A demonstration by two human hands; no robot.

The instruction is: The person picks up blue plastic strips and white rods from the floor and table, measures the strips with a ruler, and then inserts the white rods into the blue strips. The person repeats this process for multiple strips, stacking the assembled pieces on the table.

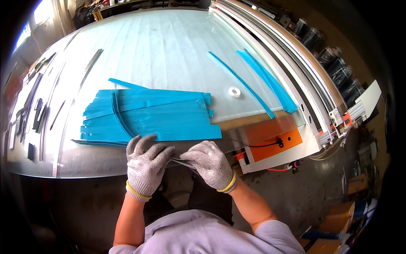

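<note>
My left hand [146,165] and my right hand [210,164] wear grey knit gloves with yellow cuffs. They are close together at the table's near edge. A thin grey strip [179,161] spans the gap between them, pinched at both sides; its ends are hidden by the gloves. The left fingertips are slightly blurred near a stack of flat blue strips [173,122]. On the stack lies a curved blue strip [119,116] that bends toward my left hand. Dark-edged strips [99,143] run along the stack's near side.
A large table [165,42] has a translucent sheet over it. More blue strips [270,82] and a white tape roll [234,92] lie to the right. A long metal rail [292,55] borders the right side, beside an orange panel [277,144]. Dark tools [38,114] are at left.
</note>
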